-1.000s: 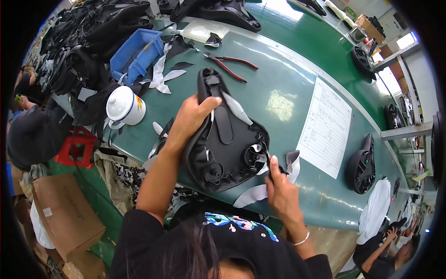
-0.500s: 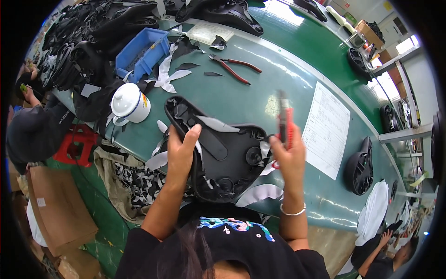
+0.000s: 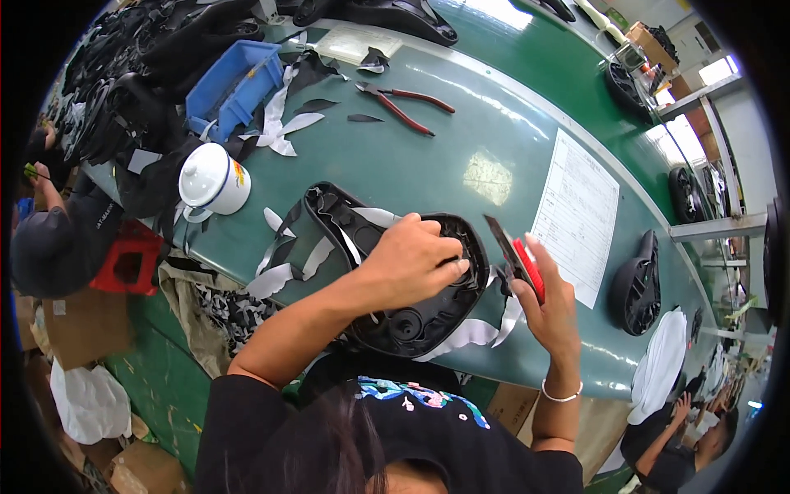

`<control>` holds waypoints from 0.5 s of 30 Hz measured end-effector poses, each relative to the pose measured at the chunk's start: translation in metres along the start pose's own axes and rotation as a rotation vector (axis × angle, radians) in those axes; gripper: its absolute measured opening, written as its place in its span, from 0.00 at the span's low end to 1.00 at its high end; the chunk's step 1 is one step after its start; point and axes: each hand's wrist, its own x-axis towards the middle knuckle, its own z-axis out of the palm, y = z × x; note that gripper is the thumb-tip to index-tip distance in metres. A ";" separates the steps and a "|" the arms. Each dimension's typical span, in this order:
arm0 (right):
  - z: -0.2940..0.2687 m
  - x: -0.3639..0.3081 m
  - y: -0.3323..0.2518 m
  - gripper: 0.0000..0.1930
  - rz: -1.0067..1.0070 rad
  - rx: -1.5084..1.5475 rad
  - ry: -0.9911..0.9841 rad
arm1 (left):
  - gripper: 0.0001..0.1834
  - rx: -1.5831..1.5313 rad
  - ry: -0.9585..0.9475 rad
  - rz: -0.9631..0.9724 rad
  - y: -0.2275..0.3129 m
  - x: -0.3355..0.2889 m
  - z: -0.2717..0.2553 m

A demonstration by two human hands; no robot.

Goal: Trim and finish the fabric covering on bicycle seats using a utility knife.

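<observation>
A black saddle (image 3: 444,321) lies with its hollow underside up at the table's front edge, a white strip along its upper rim. My left hand (image 3: 415,255) reaches across it, fingers curled closed near its right inner edge; whatever they pinch is hidden. To the right of the saddle, my right hand (image 3: 550,309) grips a red utility knife (image 3: 527,265), its dark blade tilted up and to the left. White and black scraps (image 3: 508,317) hang between the knife hand and the saddle. Another white scrap (image 3: 270,281) lies at the saddle's left.
Red-handled pliers (image 3: 405,107), a white lidded mug (image 3: 216,179) and a blue bin (image 3: 234,89) stand beyond. A printed sheet (image 3: 576,218) and a second saddle (image 3: 636,284) lie to the right. Black covers pile up at far left; people work at both sides.
My left hand has left the saddle's left rim and crossed to its right side. The knife hand has moved right and lower, its blade now leaning left. The saddle has shifted slightly.
</observation>
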 end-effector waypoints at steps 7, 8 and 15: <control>0.005 -0.018 0.001 0.31 -0.170 -0.430 -0.216 | 0.17 -0.715 0.149 -0.576 0.001 0.010 -0.016; 0.009 -0.034 -0.002 0.32 -0.103 -0.417 -0.180 | 0.16 -0.851 0.225 -0.500 -0.005 0.007 -0.015; 0.034 -0.058 -0.047 0.29 0.256 -0.433 -0.076 | 0.14 -0.780 0.453 -0.148 0.003 0.008 -0.031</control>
